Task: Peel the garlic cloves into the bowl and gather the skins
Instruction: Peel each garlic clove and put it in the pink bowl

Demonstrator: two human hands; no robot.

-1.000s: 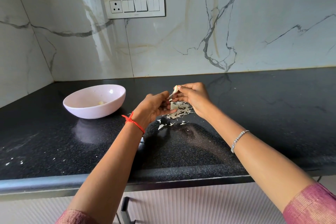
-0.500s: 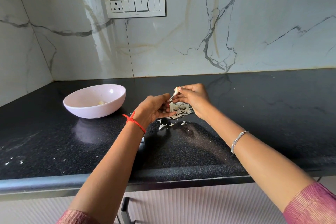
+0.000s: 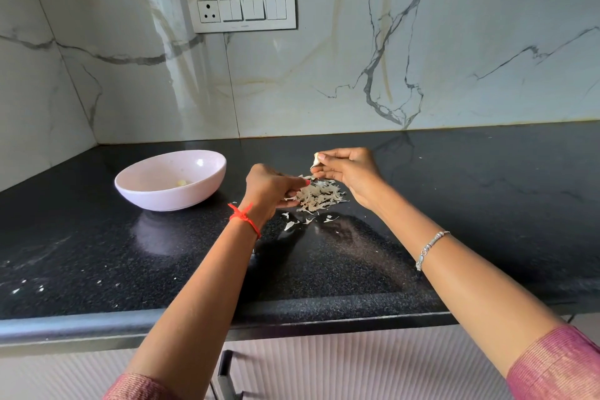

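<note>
Right hand pinched a garlic clove above the skins (heaped on the counter); left hand pinched its peel.

A single wide-angle view looks from the person's head, forward and down along both forearms, which enter from the bottom corners and meet near the middle of the picture. The left hand and right hand sit at arm's reach from the lens, near enough to show the garlic clove pinched in the right and the strip of skin pinched in the left, though both look small. The dark worktop spreads to both sides of the hands. Beyond them the view faces the marble wall squarely, and its lines bow towards the edges. Below the wrists, nearest the lens, the worktop's front edge and the cupboard front show.
</note>
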